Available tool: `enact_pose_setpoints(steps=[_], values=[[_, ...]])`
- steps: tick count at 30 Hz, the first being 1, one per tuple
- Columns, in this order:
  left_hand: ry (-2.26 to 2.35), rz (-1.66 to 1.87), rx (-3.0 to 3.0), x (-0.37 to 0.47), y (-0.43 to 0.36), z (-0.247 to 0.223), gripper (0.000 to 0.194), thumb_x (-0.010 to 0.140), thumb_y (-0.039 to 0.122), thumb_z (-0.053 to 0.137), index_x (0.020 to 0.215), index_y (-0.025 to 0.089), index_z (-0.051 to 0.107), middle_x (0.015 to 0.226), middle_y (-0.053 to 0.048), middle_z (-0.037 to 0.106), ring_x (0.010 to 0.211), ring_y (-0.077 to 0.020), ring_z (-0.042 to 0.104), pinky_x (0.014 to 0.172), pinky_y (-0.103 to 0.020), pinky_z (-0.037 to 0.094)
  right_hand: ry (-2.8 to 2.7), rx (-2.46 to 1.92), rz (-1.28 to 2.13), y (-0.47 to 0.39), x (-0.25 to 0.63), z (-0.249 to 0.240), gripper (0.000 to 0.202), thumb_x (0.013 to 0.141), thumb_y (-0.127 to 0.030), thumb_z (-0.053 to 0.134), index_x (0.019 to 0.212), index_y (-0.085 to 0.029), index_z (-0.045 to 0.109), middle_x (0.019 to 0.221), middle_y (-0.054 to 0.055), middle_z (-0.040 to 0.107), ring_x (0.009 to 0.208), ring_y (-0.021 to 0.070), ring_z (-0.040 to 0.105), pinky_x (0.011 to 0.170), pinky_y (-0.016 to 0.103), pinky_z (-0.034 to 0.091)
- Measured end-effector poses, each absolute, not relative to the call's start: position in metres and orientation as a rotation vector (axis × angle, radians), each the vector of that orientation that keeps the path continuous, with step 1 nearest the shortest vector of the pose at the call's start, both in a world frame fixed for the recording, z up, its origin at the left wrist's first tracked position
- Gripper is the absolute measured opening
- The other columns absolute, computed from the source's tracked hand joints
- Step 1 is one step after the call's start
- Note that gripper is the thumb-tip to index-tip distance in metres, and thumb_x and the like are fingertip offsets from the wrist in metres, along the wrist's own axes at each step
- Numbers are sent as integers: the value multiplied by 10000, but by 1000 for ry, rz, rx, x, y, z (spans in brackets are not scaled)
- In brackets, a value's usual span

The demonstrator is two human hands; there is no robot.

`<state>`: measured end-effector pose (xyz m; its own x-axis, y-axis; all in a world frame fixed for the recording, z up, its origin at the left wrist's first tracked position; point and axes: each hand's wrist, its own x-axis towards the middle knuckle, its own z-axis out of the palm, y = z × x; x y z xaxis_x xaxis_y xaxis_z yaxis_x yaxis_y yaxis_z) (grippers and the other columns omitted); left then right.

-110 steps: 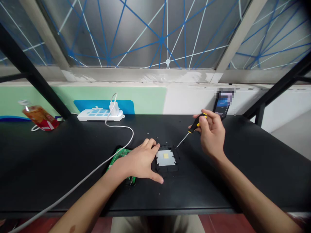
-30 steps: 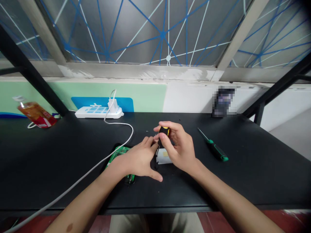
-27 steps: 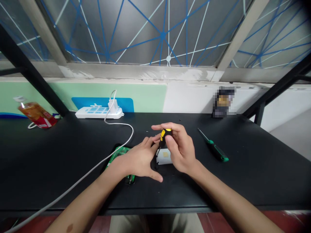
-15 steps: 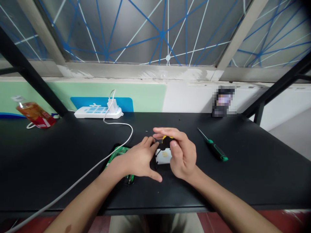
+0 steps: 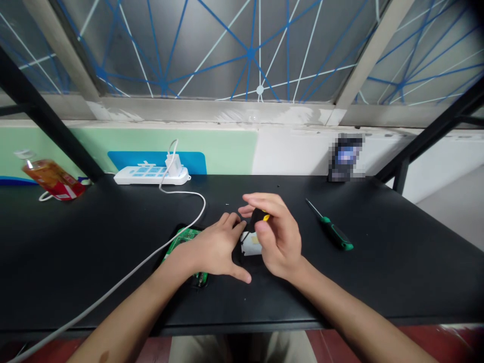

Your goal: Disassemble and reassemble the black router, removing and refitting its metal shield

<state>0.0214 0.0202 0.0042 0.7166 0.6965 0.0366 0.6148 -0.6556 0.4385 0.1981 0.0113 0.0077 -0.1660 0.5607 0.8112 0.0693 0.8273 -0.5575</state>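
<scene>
My right hand [image 5: 282, 237] is curled around the black and yellow handle of a screwdriver [image 5: 258, 218]. The screwdriver's thin shaft slants down to the left, toward a black device with a white panel [image 5: 251, 244] lying on the table. My left hand [image 5: 217, 244] rests palm down on the device's left side, thumb stretched out toward me and fingers reaching forward. Beneath my left wrist lies a green circuit board [image 5: 183, 239] in a black casing, partly covered by my hand and forearm. The screwdriver's tip and much of the device are hard to make out.
A green and black screwdriver [image 5: 335, 234] lies to the right on the black table [image 5: 393, 272]. A white cable [image 5: 132, 272] runs from a power strip [image 5: 151, 175] across the left side. A drink pouch [image 5: 55, 179] stands at the far left, and a pixelated object [image 5: 345, 157] leans on the wall.
My right hand has turned slightly and shifted a little left, with the screwdriver handle rotated in its fingers. My left hand stays in place; the view has shifted slightly.
</scene>
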Motion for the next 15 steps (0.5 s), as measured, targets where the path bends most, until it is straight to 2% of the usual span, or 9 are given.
enact_pose_setpoints(steps=[3,7,11,15], values=[[985,315,2517,22,20,4,1021,642,649,853,1457,194,439,1304,-159,516,1221,-426,490,1035,-591,442,-1717,-586,346,14,197,11,399,911,-233,661,1282,-374,623,1116,46,505,915,180,637,778,413,598],[1004,273,2535,22,20,6,962,640,629,863,1387,160,478,1287,-165,517,1200,-419,492,1012,-588,463,-1725,-701,217,16,196,17,433,909,-154,648,1284,-371,629,963,27,526,858,165,578,728,370,560],[1020,239,2545,22,20,9,955,647,620,862,1387,166,465,1387,-188,461,1270,-432,439,1032,-595,448,-1724,-651,381,17,196,17,423,972,-165,524,1362,-328,543,1068,47,620,914,169,636,800,394,604],[1023,263,2516,22,20,8,956,647,617,862,1403,186,467,1370,-175,474,1238,-421,457,1014,-593,461,-1764,-578,531,16,198,15,364,1013,-196,427,1345,-308,525,1232,70,644,1031,186,679,875,416,614]])
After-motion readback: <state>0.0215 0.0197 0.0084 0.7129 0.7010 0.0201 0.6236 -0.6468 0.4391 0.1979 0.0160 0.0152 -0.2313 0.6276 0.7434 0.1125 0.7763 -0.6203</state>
